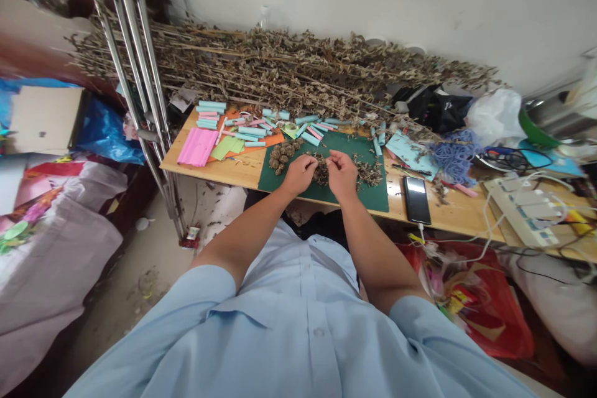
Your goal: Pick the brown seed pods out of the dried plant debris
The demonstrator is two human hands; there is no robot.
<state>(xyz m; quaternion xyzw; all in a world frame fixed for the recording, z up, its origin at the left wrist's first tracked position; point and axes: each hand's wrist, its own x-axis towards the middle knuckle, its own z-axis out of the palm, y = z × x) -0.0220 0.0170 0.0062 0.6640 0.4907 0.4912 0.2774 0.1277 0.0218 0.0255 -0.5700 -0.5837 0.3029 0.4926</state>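
Observation:
My left hand [301, 174] and my right hand [342, 175] are close together over a green cutting mat [373, 199], each with its fingers pinched. Dried leaves [321, 175] lie between them and meet the fingertips. The exact bit in each pinch is too small to see clearly. Left of my left hand sits a cluster of brown, rounded balls of dried herb [282, 154]. More crumbled leaves [369, 172] are scattered on the mat beside my right hand.
Long bundles of dried stalks [280, 65] line the wall behind. Rolled paper tubes [252, 132] and pink paper [198, 147] lie left. To the right are a phone [416, 199] on a cable, blue yarn [454, 155] and a power strip [522, 211]. Crutches [140, 62] stand at the left.

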